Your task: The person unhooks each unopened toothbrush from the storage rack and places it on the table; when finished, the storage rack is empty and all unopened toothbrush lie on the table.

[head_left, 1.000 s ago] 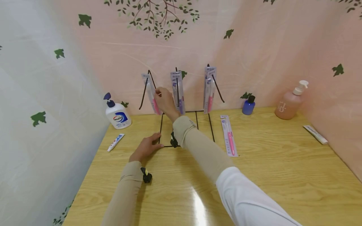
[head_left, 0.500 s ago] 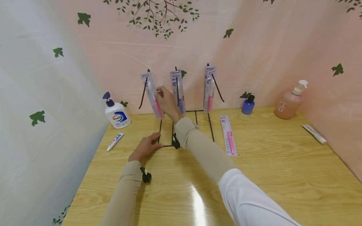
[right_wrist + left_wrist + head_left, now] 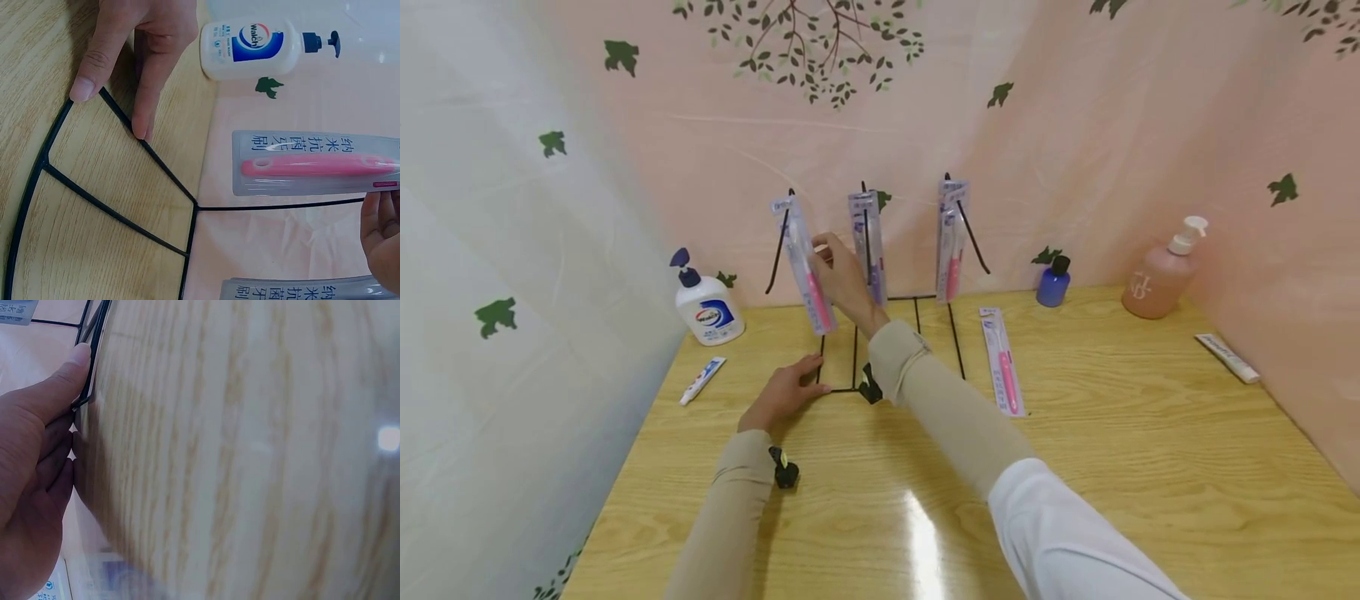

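On the table (image 3: 1112,467), before the curtain (image 3: 1075,125), stands a rack (image 3: 957,342), toothbrush packs (image 3: 952,250) at its 3 hooks (image 3: 973,237). Left — a handwash bottle (image 3: 710,312), a tube (image 3: 703,381) before it. Right — a lone pack (image 3: 1002,362), a small bottle (image 3: 1053,285) behind, then a pump bottle (image 3: 1161,282), another tube (image 3: 1227,358) front-right.

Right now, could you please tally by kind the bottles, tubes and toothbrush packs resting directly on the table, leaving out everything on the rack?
Bottles: 3 (white bottle, blue bottle, pink bottle)
Tubes: 2 (left tube, right tube)
Toothbrush packs: 1 (pink toothbrush)
Total: 6
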`<state>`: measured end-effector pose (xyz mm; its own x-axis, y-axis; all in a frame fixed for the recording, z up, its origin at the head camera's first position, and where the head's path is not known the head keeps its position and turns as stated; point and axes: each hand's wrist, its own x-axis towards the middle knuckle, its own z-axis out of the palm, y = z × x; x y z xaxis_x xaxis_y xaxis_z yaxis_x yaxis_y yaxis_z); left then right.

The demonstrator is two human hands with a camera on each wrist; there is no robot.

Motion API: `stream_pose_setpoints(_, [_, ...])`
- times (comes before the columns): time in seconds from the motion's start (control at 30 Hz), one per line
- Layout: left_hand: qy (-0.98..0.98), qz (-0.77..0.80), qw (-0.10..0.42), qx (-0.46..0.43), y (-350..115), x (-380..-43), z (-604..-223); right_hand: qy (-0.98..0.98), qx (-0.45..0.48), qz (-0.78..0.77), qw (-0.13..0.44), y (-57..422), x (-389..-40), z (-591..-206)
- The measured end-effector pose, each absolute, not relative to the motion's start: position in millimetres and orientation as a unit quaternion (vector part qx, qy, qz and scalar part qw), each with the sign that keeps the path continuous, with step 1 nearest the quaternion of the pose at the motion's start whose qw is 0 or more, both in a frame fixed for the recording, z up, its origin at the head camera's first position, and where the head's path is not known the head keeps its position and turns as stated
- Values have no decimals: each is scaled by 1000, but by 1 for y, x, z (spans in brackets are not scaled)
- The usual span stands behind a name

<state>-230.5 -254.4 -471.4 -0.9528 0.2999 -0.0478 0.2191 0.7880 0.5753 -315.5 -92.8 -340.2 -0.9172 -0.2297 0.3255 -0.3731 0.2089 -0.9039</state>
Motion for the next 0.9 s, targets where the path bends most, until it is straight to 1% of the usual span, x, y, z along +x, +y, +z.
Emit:
stream_pose_setpoints(0.17, [942, 297, 64, 139, -253, -230, -472, -773, 196, 602, 56, -93, -314, -341])
stream_pose_setpoints(0.33, [943, 296, 72, 136, -254, -230, -472, -772, 196, 602, 55, -92, -313, -341])
stream_pose_setpoints(0.63, [940, 302, 76, 136, -257, -230, -474, -769, 205, 600, 82, -90, -311, -341])
stream_pose_setpoints(0.9, [940, 301, 69, 142, -256, -229, -472, -759, 226, 604, 90, -87, -307, -345])
